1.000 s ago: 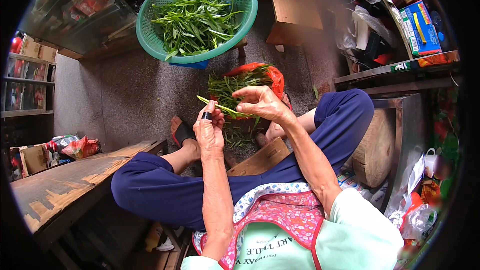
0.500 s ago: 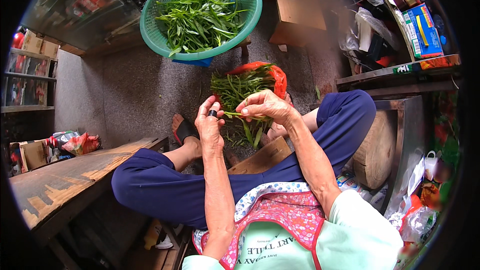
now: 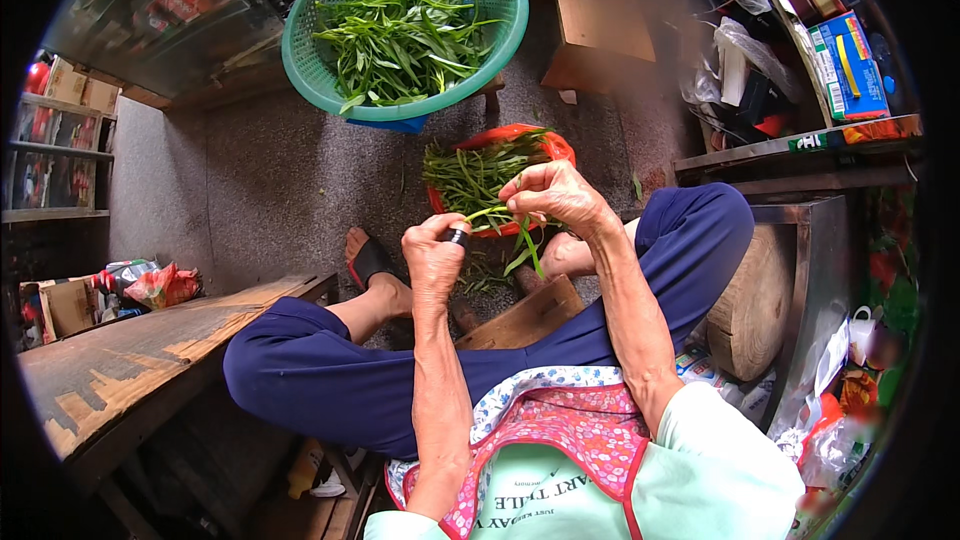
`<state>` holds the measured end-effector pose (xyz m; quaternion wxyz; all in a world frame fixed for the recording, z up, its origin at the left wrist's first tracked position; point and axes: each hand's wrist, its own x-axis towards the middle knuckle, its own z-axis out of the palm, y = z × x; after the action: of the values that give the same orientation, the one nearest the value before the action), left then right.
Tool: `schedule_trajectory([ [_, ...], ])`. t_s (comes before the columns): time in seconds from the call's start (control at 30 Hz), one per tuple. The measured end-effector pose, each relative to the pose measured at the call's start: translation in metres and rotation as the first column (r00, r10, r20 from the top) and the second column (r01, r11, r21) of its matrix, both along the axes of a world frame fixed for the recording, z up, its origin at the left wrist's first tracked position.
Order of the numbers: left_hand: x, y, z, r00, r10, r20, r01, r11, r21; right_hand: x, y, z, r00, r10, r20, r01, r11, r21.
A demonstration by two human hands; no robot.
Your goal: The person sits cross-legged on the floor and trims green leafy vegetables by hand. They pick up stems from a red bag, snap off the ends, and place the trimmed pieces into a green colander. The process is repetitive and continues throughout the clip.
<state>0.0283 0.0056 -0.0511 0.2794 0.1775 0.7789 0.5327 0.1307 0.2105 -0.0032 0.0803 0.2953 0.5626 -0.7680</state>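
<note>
A green leafy stem point(image 3: 487, 212) stretches between my two hands, its narrow leaves drooping below my right hand. My left hand point(image 3: 433, 258) is closed on the stem's left end and wears a black band on one finger. With thumb and fingers pinched, my right hand point(image 3: 560, 198) grips the stem farther right. Just beyond them a red plastic bag point(image 3: 557, 147) lies open on the floor, filled with similar greens point(image 3: 480, 168). Farther off, a teal plastic colander point(image 3: 302, 65) holds a heap of leafy greens point(image 3: 400, 35).
Loose trimmings point(image 3: 482, 272) lie on the floor near my feet. A small wooden stool point(image 3: 530, 315) sits between my legs. At the left is a worn wooden bench point(image 3: 170, 340); at the right, a cluttered shelf point(image 3: 800, 148) and a round wood block point(image 3: 752, 305). A brown box point(image 3: 600, 15) stands beyond.
My left hand has gone from spread fingers to closed on the stem and moved slightly right and nearer. My right hand has shifted right and a little up, drawing the stem across.
</note>
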Motion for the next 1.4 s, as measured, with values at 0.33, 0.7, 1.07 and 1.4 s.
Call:
schedule_trajectory([
  [0.33, -0.013, -0.019, -0.052, 0.514, 0.522, 0.68, -0.69, 0.723, -0.033, -0.109, 0.017, 0.127, 0.765, -0.121, -0.632, 0.316, 0.926, 0.205],
  [0.7, -0.002, -0.018, -0.078, 0.653, 0.592, 0.473, -0.546, 0.8, -0.249, -0.097, -0.033, -0.015, 0.916, -0.262, -0.304, 0.401, 0.572, 0.715],
  [1.07, -0.004, -0.002, -0.033, 0.68, 0.401, 0.614, -0.561, 0.823, 0.083, -0.055, -0.021, -0.169, 0.99, -0.134, 0.045, 0.035, 0.541, 0.84],
  [1.4, -0.011, 0.014, 0.006, 0.457, -0.113, 0.882, -0.573, 0.721, 0.389, -0.025, 0.013, -0.073, 0.969, -0.108, -0.223, 0.192, 0.894, 0.404],
])
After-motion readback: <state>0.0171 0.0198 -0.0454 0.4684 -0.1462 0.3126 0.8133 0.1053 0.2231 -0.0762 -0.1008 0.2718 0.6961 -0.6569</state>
